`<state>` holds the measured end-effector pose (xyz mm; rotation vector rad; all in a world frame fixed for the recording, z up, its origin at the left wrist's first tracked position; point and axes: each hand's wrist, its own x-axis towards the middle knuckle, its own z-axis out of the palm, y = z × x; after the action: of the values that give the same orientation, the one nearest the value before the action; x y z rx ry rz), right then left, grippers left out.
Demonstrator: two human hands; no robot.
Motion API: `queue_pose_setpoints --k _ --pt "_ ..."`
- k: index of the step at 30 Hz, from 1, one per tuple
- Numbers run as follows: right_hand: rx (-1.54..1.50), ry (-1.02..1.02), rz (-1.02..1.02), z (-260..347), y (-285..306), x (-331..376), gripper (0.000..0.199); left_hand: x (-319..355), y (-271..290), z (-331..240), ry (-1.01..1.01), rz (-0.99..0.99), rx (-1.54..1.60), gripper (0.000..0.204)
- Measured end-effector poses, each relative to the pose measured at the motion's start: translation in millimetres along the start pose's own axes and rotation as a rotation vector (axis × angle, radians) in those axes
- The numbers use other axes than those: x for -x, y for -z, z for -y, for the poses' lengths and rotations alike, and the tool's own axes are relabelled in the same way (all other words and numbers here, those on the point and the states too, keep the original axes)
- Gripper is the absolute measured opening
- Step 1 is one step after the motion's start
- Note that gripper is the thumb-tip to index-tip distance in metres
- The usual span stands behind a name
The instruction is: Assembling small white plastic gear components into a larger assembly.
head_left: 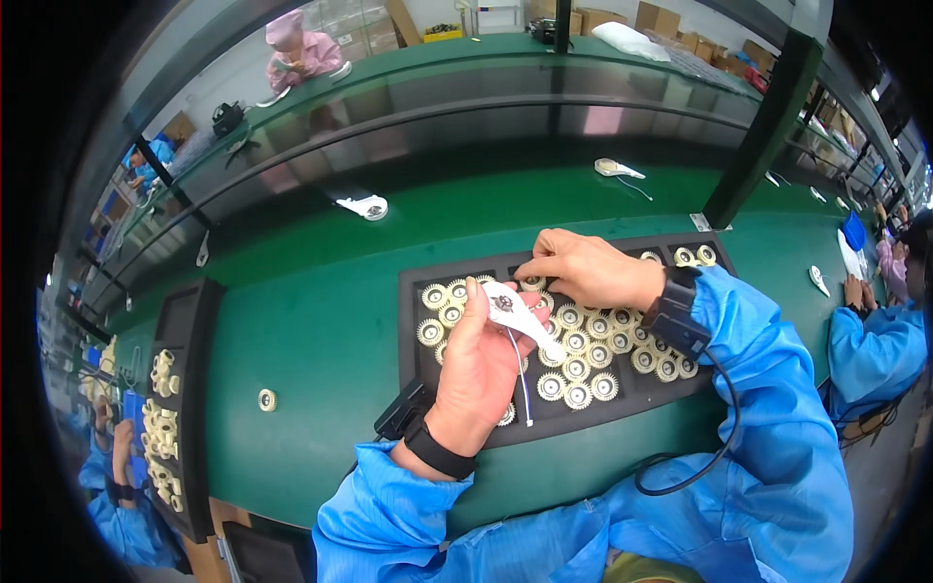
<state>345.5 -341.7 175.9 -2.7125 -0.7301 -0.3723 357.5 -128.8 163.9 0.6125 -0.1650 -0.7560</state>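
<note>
Over black tray (637, 398), right hand (593, 272) at gear (533, 284), cannot tell if gripping; left hand (474, 364) clasps white housing (522, 319); step seems gear picking; next likely needs firm pinch, clean lift.

Green bench (311, 321) | black gear tray (641, 399) | black left tray (192, 389) | 1 loose gear (266, 399) between | white parts (369, 207) beyond

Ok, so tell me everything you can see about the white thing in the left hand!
The white piece looks like smooth, hard plastic, shaped a bit like a spoon: wide and rounded at one end, tapering to a narrow tip. A dark, metal-looking round part sits in the wide end. A thin wire hangs from it, ending in a small plug. The left hand holds it over the black tray, tip toward the picture's lower right. Its underside is hidden.
</note>
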Motion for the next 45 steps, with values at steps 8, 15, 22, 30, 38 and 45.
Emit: queue_pose_setpoints --k 8,15,22,30,38,45 --pt "-0.142 -0.101 -0.023 1 12 6 0.035 -2 -6 2 0.032 0.031 -0.03 0.053" --pt "-0.626 -0.25 0.004 37 32 23 0.034 0 -15 0 0.08 0.153 0.037 0.058" --pt "-1.252 -0.371 -0.127 49 29 37 0.032 2 -17 0 0.086 0.258 0.084 0.063" --pt "-1.014 -0.267 -0.286 50 35 39 0.04 0 -10 4 0.048 0.209 -0.082 0.04" --pt "-0.856 -0.268 -0.246 48 28 36 0.039 -1 -5 6 0.088 0.241 -0.221 0.048" --pt "-0.813 -0.259 -0.225 50 25 31 0.036 -1 0 7 0.1 0.221 -0.22 0.042"
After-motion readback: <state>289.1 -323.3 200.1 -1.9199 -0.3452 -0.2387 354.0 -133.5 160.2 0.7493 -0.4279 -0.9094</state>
